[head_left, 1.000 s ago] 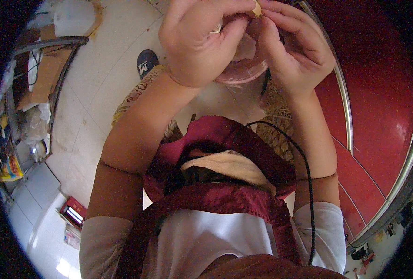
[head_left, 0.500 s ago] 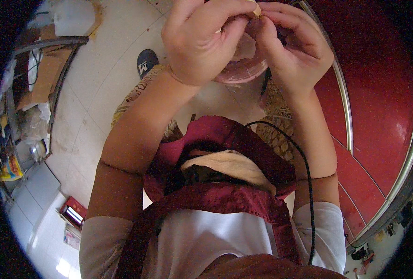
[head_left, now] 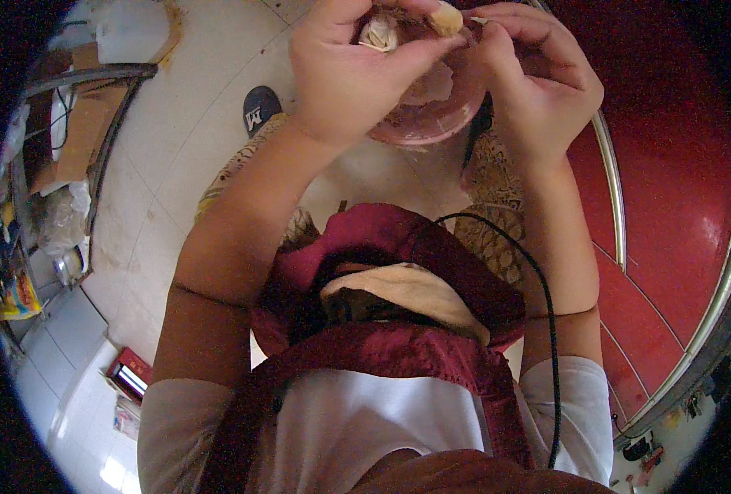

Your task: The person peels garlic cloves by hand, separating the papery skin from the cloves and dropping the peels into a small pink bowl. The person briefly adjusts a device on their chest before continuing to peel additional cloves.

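My left hand is closed at the top of the view, pinching a pale yellow garlic clove between thumb and finger. A whitish, papery-skinned piece of garlic is tucked in the curl of the same hand. Close to the clove's right side, my right hand has its thumb and forefinger pinched on a thin pale scrap of garlic skin. Below both hands is a pinkish see-through bowl, partly covered by them, with pale bits inside.
A red glossy cabinet front with metal trim rises at the right. On the left stands a dark-framed rack with cardboard and plastic bags. A black cable runs beside my right arm. My shoe rests on the tiled floor.
My right hand has drawn slightly right, away from the clove, with a scrap of skin in its fingers. The left hand has turned a little, so the papery garlic piece shows.
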Action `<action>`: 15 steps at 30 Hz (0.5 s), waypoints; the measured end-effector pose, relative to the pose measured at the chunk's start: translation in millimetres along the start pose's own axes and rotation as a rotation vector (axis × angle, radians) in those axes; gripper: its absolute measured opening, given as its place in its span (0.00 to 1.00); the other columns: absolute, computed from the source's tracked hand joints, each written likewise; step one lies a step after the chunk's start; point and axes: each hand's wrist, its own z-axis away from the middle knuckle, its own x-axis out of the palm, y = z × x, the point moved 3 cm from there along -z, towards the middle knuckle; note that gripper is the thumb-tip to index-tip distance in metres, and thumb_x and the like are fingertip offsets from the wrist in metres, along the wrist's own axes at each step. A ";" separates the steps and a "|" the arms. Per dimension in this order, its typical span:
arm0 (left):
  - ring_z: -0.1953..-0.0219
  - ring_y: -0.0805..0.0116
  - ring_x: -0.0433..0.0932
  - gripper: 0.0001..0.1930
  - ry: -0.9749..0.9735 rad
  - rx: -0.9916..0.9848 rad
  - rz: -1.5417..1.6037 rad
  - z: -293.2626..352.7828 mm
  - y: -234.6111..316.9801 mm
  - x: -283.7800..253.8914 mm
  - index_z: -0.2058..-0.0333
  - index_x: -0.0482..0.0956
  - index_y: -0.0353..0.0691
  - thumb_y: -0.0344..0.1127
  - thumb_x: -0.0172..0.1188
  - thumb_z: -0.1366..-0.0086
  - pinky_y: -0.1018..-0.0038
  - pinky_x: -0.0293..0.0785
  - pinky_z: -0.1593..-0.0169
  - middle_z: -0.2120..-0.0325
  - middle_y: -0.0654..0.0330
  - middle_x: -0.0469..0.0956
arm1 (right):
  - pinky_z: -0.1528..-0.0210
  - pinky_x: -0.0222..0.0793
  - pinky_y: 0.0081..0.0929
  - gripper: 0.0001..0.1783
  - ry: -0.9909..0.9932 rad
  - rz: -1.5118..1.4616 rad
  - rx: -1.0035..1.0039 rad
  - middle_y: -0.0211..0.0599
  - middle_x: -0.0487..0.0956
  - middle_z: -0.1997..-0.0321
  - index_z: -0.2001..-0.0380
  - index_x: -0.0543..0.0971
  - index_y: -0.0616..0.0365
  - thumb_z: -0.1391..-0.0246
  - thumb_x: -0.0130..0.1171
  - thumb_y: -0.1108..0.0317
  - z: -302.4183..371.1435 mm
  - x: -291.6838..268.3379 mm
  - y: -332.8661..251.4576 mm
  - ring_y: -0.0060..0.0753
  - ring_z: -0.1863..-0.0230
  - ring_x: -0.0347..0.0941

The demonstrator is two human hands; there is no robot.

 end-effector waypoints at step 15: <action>0.55 0.73 0.80 0.16 0.133 -0.185 0.292 4.8 -29.7 -4.8 0.58 0.76 0.34 0.17 0.71 0.41 0.76 0.78 0.50 0.54 0.56 0.79 | 0.57 0.75 0.19 0.07 -0.274 0.129 0.281 0.28 0.85 0.65 0.66 0.86 0.62 0.41 0.68 0.68 -3.3 -3.9 44.1 0.19 0.62 0.79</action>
